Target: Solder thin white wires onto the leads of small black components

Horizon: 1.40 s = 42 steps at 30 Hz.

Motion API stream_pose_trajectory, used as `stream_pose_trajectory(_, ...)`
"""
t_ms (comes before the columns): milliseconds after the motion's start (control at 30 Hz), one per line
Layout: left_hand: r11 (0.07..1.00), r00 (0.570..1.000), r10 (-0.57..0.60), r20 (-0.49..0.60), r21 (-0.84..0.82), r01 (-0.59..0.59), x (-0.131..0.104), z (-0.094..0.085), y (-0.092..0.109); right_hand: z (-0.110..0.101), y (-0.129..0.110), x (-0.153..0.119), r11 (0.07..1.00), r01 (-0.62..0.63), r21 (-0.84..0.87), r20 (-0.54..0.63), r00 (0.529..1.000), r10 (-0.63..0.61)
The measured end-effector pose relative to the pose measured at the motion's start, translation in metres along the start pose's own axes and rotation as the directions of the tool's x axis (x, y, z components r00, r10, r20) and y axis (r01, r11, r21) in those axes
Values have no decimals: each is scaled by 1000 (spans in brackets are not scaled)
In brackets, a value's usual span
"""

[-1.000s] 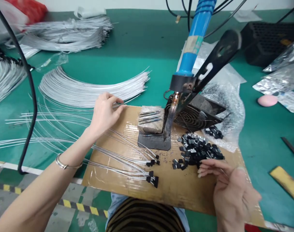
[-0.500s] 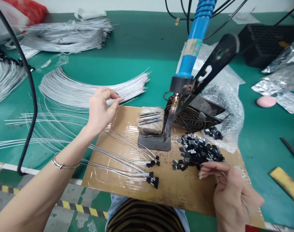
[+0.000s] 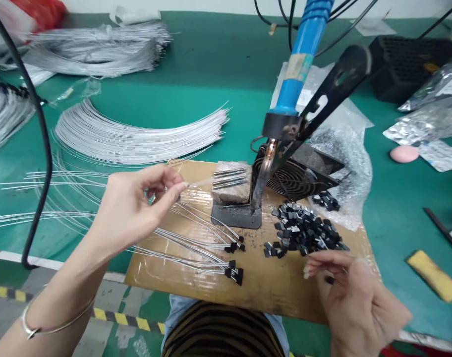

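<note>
My left hand (image 3: 144, 203), with a bracelet at the wrist, pinches a thin white wire left of the grey block (image 3: 231, 193) that carries several metal rods. My right hand (image 3: 356, 292) is half curled over the cardboard's right side, below a pile of small black clips (image 3: 308, 228); a black piece shows by its fingers, and whether they hold anything is hidden. White wires with black ends (image 3: 233, 272) lie across the cardboard (image 3: 278, 297). A blue-handled soldering iron (image 3: 289, 94) points down in a black holder beside the block.
A fan of white wires (image 3: 137, 141) lies behind my left hand, with another bundle (image 3: 95, 49) farther back. A black round grille (image 3: 296, 178) and bubble wrap (image 3: 354, 173) stand behind the clips. To the right are a yellow sponge (image 3: 434, 275) and a pink oval (image 3: 404, 153).
My left hand has come down and nearer from the fan of wires, with a wire now between its fingertips. My right hand has barely moved.
</note>
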<state>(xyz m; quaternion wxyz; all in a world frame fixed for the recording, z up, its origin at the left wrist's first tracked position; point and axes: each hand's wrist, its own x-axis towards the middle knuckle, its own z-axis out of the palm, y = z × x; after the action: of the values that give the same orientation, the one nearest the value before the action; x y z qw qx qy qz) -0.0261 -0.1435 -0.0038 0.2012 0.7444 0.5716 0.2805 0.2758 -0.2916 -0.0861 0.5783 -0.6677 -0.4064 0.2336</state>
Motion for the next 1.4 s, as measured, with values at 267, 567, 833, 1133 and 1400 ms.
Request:
stream_pose_trajectory(267,923,799,51,600,-333,191,-17,11,12,29,-37,-6,990,-127,66,520,851,75)
stream_pose_trajectory(567,903,777,60,626,-365,225,-30,23,9,52,-39,-4,986,-144,82,623,780,63)
stream_pose_trajectory(833,940,795,43,606,-295,173,-34,24,12,47,-35,-2,991,-74,113,641,767,-16)
stream_pose_trajectory(1133,940,832,-3,555,-282,191,-58,58,48,47,-28,-2,998,39,50,604,794,-61)
stream_pose_trajectory(1400,842,861,-81,502,-429,329,-60,72,50,51,-22,-6,985,-109,133,489,872,31)
